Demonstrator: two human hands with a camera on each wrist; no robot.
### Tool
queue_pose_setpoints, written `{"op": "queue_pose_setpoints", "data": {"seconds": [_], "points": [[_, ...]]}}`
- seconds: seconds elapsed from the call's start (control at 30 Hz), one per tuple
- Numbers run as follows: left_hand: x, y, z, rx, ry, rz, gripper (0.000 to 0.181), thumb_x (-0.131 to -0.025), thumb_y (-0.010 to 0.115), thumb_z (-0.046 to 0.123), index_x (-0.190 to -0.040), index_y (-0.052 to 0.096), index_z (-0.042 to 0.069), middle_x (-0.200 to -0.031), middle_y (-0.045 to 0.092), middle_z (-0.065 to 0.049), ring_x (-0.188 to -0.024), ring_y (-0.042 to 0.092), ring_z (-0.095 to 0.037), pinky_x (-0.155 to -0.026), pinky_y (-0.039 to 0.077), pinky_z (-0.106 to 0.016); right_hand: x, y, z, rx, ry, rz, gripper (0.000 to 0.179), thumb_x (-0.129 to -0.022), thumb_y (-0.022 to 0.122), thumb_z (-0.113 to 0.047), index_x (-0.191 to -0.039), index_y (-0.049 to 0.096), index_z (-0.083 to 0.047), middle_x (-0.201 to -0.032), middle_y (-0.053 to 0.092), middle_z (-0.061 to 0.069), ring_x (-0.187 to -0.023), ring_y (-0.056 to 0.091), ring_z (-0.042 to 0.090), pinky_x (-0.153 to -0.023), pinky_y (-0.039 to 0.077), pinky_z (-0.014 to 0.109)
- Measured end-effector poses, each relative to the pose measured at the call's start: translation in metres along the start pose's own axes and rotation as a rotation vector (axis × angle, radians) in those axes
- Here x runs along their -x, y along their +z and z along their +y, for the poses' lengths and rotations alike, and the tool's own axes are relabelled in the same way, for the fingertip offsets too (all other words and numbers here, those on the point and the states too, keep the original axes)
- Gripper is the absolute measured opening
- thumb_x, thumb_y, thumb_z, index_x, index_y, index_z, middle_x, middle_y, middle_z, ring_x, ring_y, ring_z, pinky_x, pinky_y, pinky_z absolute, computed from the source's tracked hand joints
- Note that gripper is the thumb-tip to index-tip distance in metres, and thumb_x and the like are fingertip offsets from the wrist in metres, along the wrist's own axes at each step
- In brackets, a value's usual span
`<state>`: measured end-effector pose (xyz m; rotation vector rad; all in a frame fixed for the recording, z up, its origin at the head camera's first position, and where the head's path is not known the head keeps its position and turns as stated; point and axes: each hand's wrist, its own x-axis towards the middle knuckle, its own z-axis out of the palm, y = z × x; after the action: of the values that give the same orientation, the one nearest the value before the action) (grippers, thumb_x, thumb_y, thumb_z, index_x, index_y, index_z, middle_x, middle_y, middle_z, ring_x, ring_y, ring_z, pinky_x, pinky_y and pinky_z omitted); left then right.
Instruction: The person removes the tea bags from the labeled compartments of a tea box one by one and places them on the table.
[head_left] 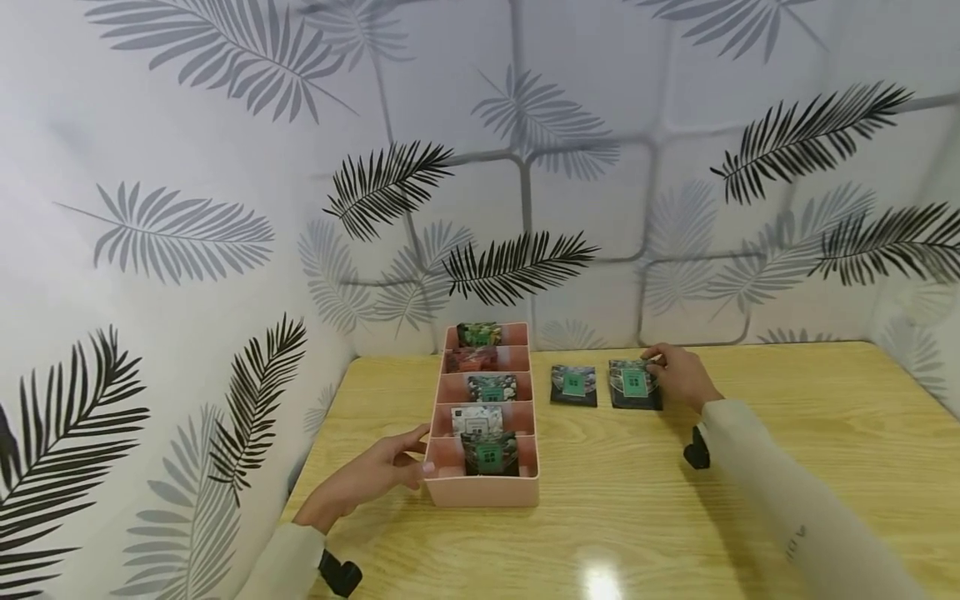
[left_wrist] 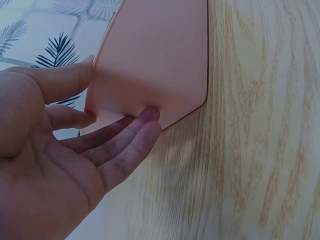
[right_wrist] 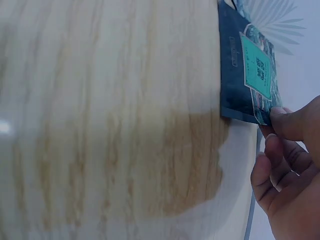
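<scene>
A long pink divided box (head_left: 483,492) stands on the table, with small sachets in its compartments. My left hand (head_left: 371,477) holds the box's near left corner. In the left wrist view, thumb and forefinger are at the rim while the other fingers (left_wrist: 142,120) lie against the outer wall. At the right, my right hand (head_left: 681,377) pinches the right edge of a dark sachet with a green label (head_left: 634,385). The right wrist view has the thumb on that sachet's corner (right_wrist: 240,85). A similar dark sachet (head_left: 573,386) lies between it and the box.
In the box, from near to far, are a dark sachet (head_left: 491,454), a white one (head_left: 477,421), another dark one (head_left: 492,388), a red one (head_left: 472,359) and a green one (head_left: 480,334). A leaf-patterned wall covering (head_left: 585,300) borders the wooden table (head_left: 622,508) behind and left.
</scene>
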<state>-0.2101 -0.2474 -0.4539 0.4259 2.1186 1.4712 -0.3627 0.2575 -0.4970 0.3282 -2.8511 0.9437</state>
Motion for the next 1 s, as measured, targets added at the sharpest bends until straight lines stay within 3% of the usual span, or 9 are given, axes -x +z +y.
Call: {"op": "queue_pose_setpoints", "data": {"seconds": [0.17,0.5,0.8,1.0], "points": [[0.000,0.001,0.000,-0.006,0.000,0.001,0.072,-0.096,0.060,0.026,-0.154,0.018,0.015,-0.156,0.021,-0.010,-0.116,0.051,-0.025,-0.091,0.046,-0.052,-0.003,0.005,0.001,-0.015,0.038,-0.034,0.033,-0.098,0.053,-0.008,-0.129,0.051,0.002,-0.106,0.063,0.026,-0.086,0.063,0.035,-0.066,0.050,0.042],[-0.001,0.000,-0.001,-0.009,-0.001,0.010,0.074,-0.096,0.060,0.028,-0.154,0.016,0.016,-0.144,0.037,-0.017,-0.103,0.057,-0.029,-0.090,0.048,-0.050,-0.008,0.006,-0.001,-0.002,0.066,-0.040,0.040,-0.097,0.051,-0.005,-0.135,0.043,0.005,-0.103,0.062,0.025,-0.082,0.062,0.032,-0.067,0.050,0.044],[-0.001,0.003,0.001,-0.007,-0.005,-0.006,0.073,-0.096,0.059,0.028,-0.154,0.017,0.015,-0.155,0.022,-0.011,-0.119,0.049,-0.026,-0.091,0.047,-0.051,0.001,0.000,-0.006,0.007,0.069,-0.031,0.036,-0.099,0.049,-0.012,-0.131,0.049,0.003,-0.103,0.061,0.022,-0.080,0.060,0.029,-0.066,0.050,0.043],[0.000,0.002,0.001,-0.014,-0.001,0.003,0.073,-0.096,0.059,0.028,-0.154,0.017,0.015,-0.156,0.020,-0.012,-0.118,0.050,-0.027,-0.091,0.047,-0.052,0.002,-0.001,-0.015,-0.012,0.019,-0.006,0.033,-0.100,0.049,-0.016,-0.128,0.053,0.001,-0.103,0.062,0.021,-0.079,0.061,0.027,-0.065,0.049,0.041]]}}
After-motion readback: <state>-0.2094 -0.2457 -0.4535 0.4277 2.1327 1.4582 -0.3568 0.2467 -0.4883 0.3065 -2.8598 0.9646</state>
